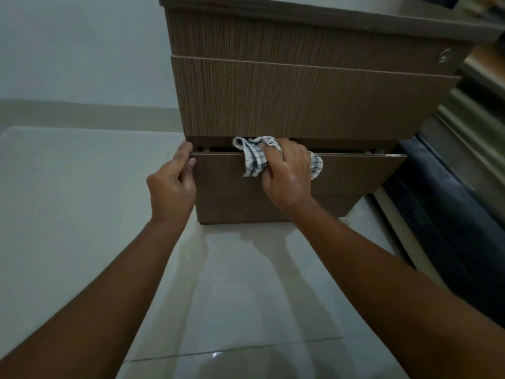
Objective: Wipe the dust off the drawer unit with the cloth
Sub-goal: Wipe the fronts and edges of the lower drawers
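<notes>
A brown wood-grain drawer unit (300, 97) stands on the floor in front of me. Its bottom drawer (355, 173) is pulled out a little, leaving a dark gap above its front. My left hand (172, 184) pinches the top left corner of that drawer front. My right hand (287, 176) presses a white cloth with dark checks (254, 160) onto the top edge of the drawer front, near its middle. Part of the cloth hangs over the front and part sticks out to the right of the hand.
Glossy pale floor tiles (232, 296) spread below the unit. A white wall (82, 50) rises to the left. A dark blue padded object (451, 214) lies close on the right. A round lock (444, 55) sits on the top drawer.
</notes>
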Action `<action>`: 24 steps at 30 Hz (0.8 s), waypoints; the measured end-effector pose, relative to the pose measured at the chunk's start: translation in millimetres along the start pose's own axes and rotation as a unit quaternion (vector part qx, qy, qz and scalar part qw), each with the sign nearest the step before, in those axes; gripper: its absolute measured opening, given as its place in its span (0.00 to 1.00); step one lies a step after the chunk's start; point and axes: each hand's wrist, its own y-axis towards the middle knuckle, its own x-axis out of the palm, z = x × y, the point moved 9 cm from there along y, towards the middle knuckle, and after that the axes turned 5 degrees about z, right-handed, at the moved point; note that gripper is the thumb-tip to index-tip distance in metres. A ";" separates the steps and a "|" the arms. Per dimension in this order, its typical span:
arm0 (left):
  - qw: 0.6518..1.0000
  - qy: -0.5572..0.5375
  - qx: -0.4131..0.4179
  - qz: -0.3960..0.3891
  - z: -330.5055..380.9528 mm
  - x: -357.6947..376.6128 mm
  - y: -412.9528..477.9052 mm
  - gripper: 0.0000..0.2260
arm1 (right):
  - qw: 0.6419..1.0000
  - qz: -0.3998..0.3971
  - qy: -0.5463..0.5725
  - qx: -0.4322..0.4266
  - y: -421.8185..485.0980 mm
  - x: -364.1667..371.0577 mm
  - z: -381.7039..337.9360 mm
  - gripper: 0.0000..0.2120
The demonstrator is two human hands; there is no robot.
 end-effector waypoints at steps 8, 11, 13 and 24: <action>1.000 -0.006 -0.030 -0.003 -4.7 3.4 -3.2 0.16 | 0.993 -0.005 -0.063 0.096 -25.0 -56.1 136.8 0.10; 1.000 -0.006 -0.020 0.005 -8.4 4.2 -5.4 0.16 | 0.987 -0.018 -0.067 0.146 -31.7 -73.7 177.8 0.13; 1.000 -0.005 -0.012 0.015 -10.5 3.7 -6.4 0.17 | 0.982 -0.016 -0.069 0.173 -36.0 -83.9 197.0 0.15; 0.998 0.051 0.040 0.007 -15.6 15.3 -12.6 0.24 | 0.784 0.234 0.036 0.574 -106.7 -126.5 263.5 0.16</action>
